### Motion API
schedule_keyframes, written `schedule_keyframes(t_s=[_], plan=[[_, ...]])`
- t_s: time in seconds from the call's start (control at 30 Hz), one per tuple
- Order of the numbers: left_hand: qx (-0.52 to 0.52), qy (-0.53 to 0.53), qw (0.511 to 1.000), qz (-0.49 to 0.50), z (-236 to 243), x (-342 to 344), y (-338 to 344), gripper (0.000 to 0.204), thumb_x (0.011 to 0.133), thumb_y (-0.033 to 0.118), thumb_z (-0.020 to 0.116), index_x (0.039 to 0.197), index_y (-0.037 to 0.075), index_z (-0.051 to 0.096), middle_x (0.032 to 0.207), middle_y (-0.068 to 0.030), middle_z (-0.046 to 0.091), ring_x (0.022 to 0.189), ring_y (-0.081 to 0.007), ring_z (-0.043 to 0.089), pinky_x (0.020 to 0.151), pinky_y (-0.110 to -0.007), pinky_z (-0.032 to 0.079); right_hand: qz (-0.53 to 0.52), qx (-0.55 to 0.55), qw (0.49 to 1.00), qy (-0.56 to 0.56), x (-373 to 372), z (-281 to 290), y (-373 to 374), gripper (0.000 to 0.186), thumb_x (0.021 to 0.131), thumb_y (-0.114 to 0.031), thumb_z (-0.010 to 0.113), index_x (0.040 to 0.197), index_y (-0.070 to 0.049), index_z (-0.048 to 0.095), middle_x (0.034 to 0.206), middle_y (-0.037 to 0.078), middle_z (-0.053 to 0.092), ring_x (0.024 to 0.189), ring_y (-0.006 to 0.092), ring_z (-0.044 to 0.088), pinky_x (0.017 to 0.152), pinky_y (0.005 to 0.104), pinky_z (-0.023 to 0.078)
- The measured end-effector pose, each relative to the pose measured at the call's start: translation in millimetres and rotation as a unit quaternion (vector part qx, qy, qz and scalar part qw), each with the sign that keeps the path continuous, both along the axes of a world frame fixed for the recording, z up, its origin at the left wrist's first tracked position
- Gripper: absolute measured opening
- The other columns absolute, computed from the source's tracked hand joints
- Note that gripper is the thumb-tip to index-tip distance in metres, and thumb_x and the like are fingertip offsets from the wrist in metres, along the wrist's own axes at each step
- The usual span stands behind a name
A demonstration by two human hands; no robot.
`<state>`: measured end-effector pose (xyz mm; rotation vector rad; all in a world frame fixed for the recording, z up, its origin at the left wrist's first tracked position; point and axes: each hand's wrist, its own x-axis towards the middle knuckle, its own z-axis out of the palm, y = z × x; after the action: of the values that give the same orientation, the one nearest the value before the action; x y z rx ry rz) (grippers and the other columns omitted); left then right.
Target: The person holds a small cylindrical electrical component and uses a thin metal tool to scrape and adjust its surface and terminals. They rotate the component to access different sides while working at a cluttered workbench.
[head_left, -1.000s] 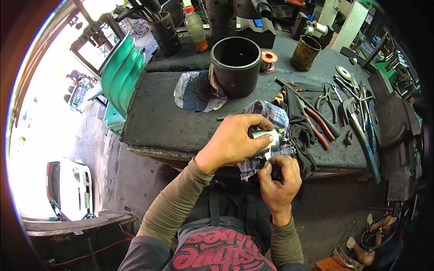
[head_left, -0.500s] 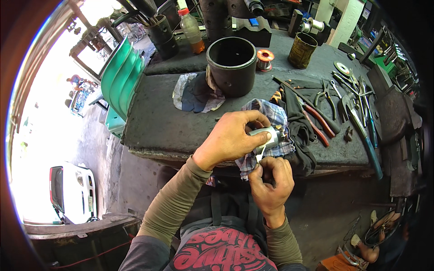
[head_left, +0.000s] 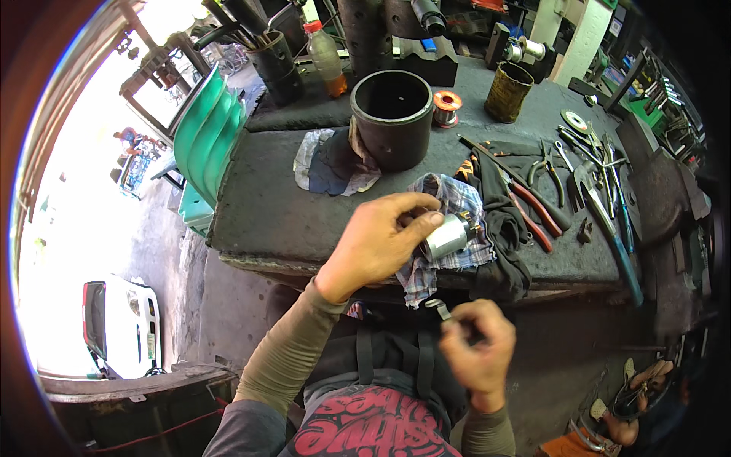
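My left hand (head_left: 384, 232) is closed on a starter solenoid (head_left: 448, 237), a short silver cylinder with brass-coloured terminals at its far right end. Under it lies a blue plaid cloth (head_left: 449, 194) that hangs over the bench's front edge. Lower and to the right, my right hand (head_left: 481, 346) pinches a small bent strip of metal with a hooked end (head_left: 439, 307). That hand is slightly blurred and apart from the solenoid. Beside the plaid cloth, a dark cloth (head_left: 506, 266) lies partly under red-handled pliers (head_left: 533, 217).
The dark bench (head_left: 274, 221) carries a thick black metal cylinder (head_left: 392, 137), a solder spool (head_left: 447, 109), a rusty can (head_left: 509, 91) and a bottle (head_left: 326, 59). A blue-handled tool (head_left: 624, 263) and several other tools lie right. Green curved panels (head_left: 205, 145) stand left.
My right hand has moved down and right, away from the solenoid, with the hooked metal strip in its fingers. The left hand keeps hold of the solenoid, slightly lower and tilted.
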<state>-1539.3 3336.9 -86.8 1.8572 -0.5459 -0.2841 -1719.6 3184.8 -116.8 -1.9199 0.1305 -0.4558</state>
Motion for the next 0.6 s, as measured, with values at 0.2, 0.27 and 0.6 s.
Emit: schedule_keyframes(t_s=[0.2,0.27,0.6], plan=[[-0.045,-0.075,0.993,0.073,-3,-32,14,0.023,0.100,0.013,0.078,0.119,-0.001,0.078,0.105,-0.0118,0.078,0.092,-0.0162,0.071,0.086,-0.032,0.057,-0.163,-0.011,0.983,0.079,2,-1,-96,0.009,0.089,-0.001,0.078,0.090,0.000,0.069,0.071,-0.006,0.053,0.066,0.0033,0.044,0.059,0.0232,0.037],[-0.047,-0.074,0.993,0.078,-9,-40,13,0.019,0.098,0.009,0.079,0.115,0.000,0.079,0.103,-0.0126,0.077,0.089,-0.0177,0.071,0.083,-0.032,0.056,-0.187,-0.070,0.975,0.093,9,-7,-111,0.012,0.088,-0.006,0.080,0.089,0.000,0.069,0.069,-0.004,0.053,0.063,0.0056,0.045,0.058,0.0259,0.038],[-0.071,-0.089,0.987,0.115,-14,-48,20,0.017,0.097,0.002,0.078,0.114,0.000,0.080,0.104,-0.0105,0.079,0.090,-0.0159,0.071,0.084,-0.030,0.057,-0.309,-0.244,0.910,0.131,11,1,-144,0.021,0.091,-0.017,0.082,0.089,0.000,0.070,0.067,0.009,0.061,0.059,0.0203,0.056,0.061,0.0377,0.047]])
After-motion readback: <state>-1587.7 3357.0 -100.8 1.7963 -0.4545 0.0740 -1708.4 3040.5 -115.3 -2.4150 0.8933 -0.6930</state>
